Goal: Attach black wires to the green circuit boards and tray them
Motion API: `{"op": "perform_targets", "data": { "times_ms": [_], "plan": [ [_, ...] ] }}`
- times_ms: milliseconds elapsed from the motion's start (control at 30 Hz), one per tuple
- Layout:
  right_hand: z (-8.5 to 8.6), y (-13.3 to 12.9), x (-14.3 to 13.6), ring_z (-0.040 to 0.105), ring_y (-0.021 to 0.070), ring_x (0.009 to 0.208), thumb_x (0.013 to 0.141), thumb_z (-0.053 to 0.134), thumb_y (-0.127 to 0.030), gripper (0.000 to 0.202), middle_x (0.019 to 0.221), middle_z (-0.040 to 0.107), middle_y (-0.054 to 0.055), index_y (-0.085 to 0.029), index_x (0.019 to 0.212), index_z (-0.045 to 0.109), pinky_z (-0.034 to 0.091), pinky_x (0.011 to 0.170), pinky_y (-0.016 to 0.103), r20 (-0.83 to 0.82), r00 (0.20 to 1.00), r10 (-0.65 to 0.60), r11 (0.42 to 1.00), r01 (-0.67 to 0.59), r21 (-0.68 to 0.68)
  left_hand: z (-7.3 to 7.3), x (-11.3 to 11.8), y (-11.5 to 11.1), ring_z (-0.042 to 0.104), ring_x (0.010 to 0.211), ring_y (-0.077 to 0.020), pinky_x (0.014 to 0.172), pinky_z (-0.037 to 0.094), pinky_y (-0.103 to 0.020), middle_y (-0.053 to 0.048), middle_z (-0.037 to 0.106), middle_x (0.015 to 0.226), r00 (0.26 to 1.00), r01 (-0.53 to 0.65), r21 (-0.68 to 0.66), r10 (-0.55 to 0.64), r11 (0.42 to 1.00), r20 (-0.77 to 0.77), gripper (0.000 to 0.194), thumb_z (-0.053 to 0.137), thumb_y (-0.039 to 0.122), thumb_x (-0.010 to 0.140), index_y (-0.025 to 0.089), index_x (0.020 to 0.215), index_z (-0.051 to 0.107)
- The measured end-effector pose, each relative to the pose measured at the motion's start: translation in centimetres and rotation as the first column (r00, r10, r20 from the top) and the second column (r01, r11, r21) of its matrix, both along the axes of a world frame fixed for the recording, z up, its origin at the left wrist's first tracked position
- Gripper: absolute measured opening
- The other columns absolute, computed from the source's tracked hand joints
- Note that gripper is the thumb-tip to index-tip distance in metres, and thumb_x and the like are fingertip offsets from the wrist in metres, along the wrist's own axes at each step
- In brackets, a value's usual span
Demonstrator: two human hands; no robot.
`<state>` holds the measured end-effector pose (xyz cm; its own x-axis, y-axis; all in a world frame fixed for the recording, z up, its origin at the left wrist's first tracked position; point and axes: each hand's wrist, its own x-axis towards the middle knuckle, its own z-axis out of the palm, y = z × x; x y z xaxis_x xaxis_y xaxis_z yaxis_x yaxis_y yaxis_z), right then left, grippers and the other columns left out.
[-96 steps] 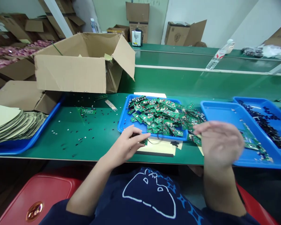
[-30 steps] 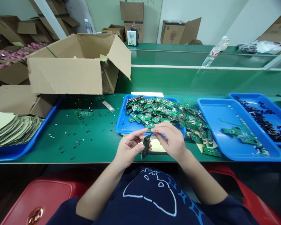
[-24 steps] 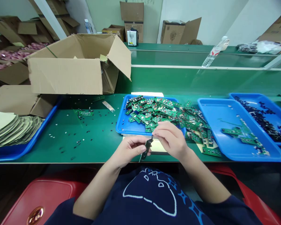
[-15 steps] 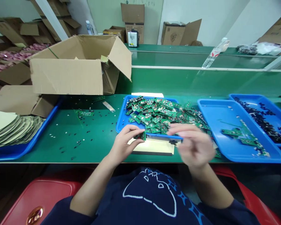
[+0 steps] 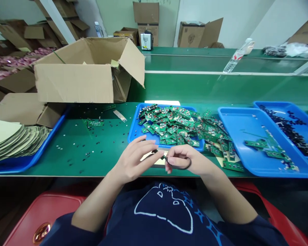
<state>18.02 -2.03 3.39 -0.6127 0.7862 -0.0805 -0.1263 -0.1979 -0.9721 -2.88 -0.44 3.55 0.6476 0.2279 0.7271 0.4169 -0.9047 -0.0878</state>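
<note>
My left hand (image 5: 133, 159) is closed with its fingers bent over a circuit board, of which only dark edge parts show between them. Just right of it, my right hand (image 5: 186, 158) grips a thin black looped tool (image 5: 182, 167) whose narrow end points at my left fingertips. Both hands are over pale paper (image 5: 160, 162) at the table's front edge. Behind them a blue tray (image 5: 131, 134) holds a heap of green circuit boards (image 5: 178, 120), which spills over its right side onto the table.
To the right stand a blue tray with a few boards (image 5: 233, 128) and another with black parts (image 5: 287, 126). A large open carton (image 5: 74, 83) is at the back left, near stacked pale sheets (image 5: 23, 143). A bottle (image 5: 234, 59) leans behind. Small bits lie scattered on the left.
My right hand has moved left and down to meet my left hand, and the black tool now shows clearly. My left hand has turned over, hiding the green face of its board.
</note>
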Motion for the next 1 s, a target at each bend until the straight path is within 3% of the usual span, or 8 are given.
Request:
{"op": "perform_targets", "data": {
  "times_ms": [133,233,433,567,800,900,1000],
  "plan": [
    [0.3,-0.6,-0.5,0.059,0.0101,0.055,0.078,0.063,-0.04,0.028,0.059,0.062,-0.001,-0.015,0.066,0.057,0.049,0.058,0.025,-0.034,0.994,-0.102,0.994,0.1,-0.052,-1.0,0.1,0.2,0.059,0.093,-0.0181,0.082,0.053,-0.037,-0.008,0.061,0.096,0.997,-0.046,-0.031,0.048,0.998,0.064,0.027,0.06,0.01,0.08,0.015,0.106,0.06],
    [-0.3,-0.7,-1.0,0.057,0.0094,0.05,0.076,0.065,-0.04,0.029,0.055,0.06,-0.002,-0.015,0.064,0.056,0.048,0.055,0.024,-0.096,0.983,-0.156,0.983,0.145,-0.114,-1.6,0.5,0.2,0.06,0.087,-0.0162,0.073,0.054,-0.03,-0.007,0.061,0.094,0.986,-0.048,-0.128,0.068,0.991,0.155,0.031,0.064,0.014,0.078,0.017,0.109,0.059],
    [-2.2,-0.5,-1.7,0.054,0.0093,0.042,0.072,0.069,-0.04,0.032,0.047,0.055,-0.004,-0.015,0.059,0.054,0.046,0.049,0.024,-0.198,0.967,-0.161,0.963,0.11,-0.247,-2.3,1.2,-0.1,0.061,0.081,-0.0134,0.067,0.053,-0.025,-0.005,0.061,0.092,0.967,0.003,-0.363,0.089,0.932,0.237,0.028,0.061,0.021,0.082,0.022,0.109,0.06],
    [-2.9,-0.2,-1.8,0.052,0.0084,0.039,0.071,0.071,-0.04,0.034,0.043,0.047,-0.008,-0.016,0.058,0.051,0.043,0.048,0.023,-0.232,0.961,-0.15,0.954,0.079,-0.289,-2.8,1.3,-0.2,0.061,0.076,-0.0121,0.063,0.053,-0.023,-0.005,0.06,0.09,0.958,0.06,-0.498,0.09,0.865,0.272,0.027,0.059,0.026,0.083,0.022,0.109,0.062],
    [-3.0,-0.2,-2.1,0.059,0.0117,0.05,0.07,0.07,-0.042,0.033,0.052,0.056,-0.003,-0.017,0.061,0.051,0.045,0.055,0.026,-0.211,0.96,-0.186,0.946,0.116,-0.303,-3.5,1.8,-0.4,0.061,0.077,-0.0135,0.07,0.053,-0.025,-0.005,0.063,0.086,0.915,0.11,-0.667,0.188,0.737,0.358,0.027,0.062,0.029,0.08,0.021,0.106,0.066],
    [-3.1,-0.1,-2.0,0.056,0.0114,0.051,0.07,0.068,-0.042,0.033,0.053,0.057,-0.002,-0.017,0.06,0.05,0.043,0.056,0.026,-0.163,0.969,-0.186,0.964,0.148,-0.221,-3.3,1.9,-0.8,0.061,0.078,-0.0142,0.071,0.052,-0.026,-0.005,0.064,0.088,0.912,0.15,-0.729,0.192,0.668,0.363,0.026,0.062,0.029,0.08,0.021,0.105,0.067],
    [-3.1,0.0,-1.9,0.05,0.0098,0.05,0.074,0.061,-0.037,0.027,0.053,0.055,-0.002,-0.018,0.059,0.048,0.04,0.054,0.025,-0.045,0.978,-0.203,0.978,0.2,-0.05,-3.2,1.9,-1.2,0.061,0.077,-0.0149,0.07,0.052,-0.027,-0.006,0.065,0.087,0.919,0.163,-0.8,0.206,0.578,0.336,0.024,0.061,0.028,0.081,0.021,0.102,0.069]
  ]
}}
